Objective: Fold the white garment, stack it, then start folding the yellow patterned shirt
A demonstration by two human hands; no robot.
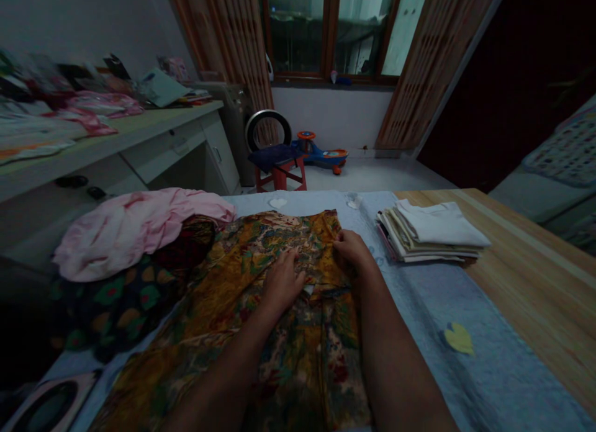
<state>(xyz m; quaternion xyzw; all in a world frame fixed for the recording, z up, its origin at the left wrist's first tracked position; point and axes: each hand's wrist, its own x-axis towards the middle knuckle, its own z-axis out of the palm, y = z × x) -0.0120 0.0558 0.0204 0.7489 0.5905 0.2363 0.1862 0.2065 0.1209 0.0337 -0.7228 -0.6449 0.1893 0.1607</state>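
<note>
A mustard-yellow patterned garment [261,252] lies spread over the light blue cloth [465,370] on the table in front of me. My left hand [282,282] rests flat on the middle of the garment with fingers stretched forward. My right hand [352,251] sits at the garment's right edge, fingers curled down onto the fabric there. Both forearms reach in from the bottom of the view.
A pink garment [139,227] and a dark flowered one [116,295] are heaped at the left. A stack of folded cloths [431,230] sits at the right beside bare wooden tabletop [535,277]. Beyond stand a cluttered desk [153,128], a red stool [279,165] and a toy car [321,153].
</note>
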